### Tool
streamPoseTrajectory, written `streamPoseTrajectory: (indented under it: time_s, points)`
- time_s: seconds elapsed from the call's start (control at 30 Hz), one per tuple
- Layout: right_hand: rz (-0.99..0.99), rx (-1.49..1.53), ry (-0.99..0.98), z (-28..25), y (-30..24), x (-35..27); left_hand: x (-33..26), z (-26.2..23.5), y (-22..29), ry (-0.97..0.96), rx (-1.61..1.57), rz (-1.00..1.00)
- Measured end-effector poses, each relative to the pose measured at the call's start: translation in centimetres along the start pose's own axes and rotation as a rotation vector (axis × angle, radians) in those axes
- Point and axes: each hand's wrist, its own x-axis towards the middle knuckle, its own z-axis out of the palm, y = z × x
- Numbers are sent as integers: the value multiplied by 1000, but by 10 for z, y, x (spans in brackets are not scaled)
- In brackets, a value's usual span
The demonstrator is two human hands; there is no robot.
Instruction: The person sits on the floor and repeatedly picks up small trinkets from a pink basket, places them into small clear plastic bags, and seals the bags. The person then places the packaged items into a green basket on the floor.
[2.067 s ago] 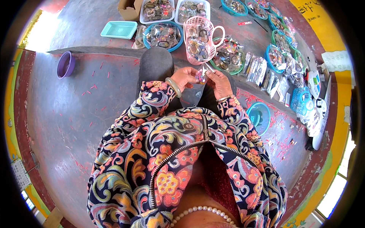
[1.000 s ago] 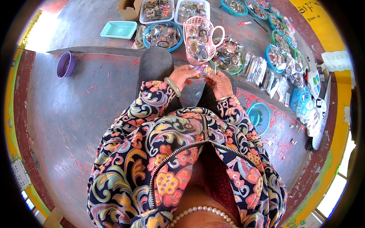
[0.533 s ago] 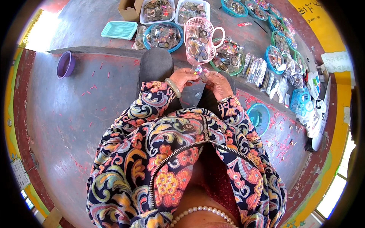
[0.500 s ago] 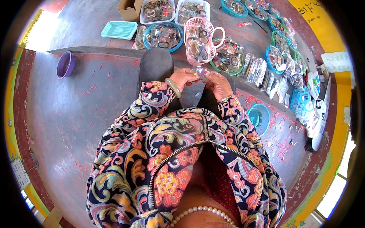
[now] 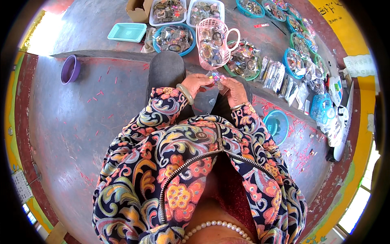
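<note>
Head view: the small, clear plastic packet with multicoloured pieces [image 5: 216, 77] has shifted since a second ago. Left hand [image 5: 196, 84] and right hand [image 5: 236, 91] pinch it with their fingers [image 5: 228, 83], apparently adjusting it.

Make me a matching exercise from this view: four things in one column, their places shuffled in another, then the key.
Things
1. Small clear plastic packet with colourful contents
2. Purple round plastic basin
3. Pink plastic basket with a looped handle
4. Turquoise rectangular plastic tray

Places
A. Between the round blue basin and the round green basin
B. Just below the brown cardboard box in the picture
C. Between the left hand and right hand
D. Far left, apart from the other containers

Pairs: 1-C, 2-D, 3-A, 4-B
</note>
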Motion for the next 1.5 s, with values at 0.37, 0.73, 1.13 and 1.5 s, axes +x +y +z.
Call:
streamPoseTrajectory:
  time_s: [0.37,0.73,1.13,1.5]
  points:
    - [-20,30,7,1,8,4,8,-8,-6,-28,128,18]
    - [28,-43,-58,3,3,2,0,0,-2,80,-1,57]
    - [8,-99,-105,-6,6,7,3,0,-2,45,218,105]
    - [48,-86,18,7,2,0,9,-4,-9,7,153,101]
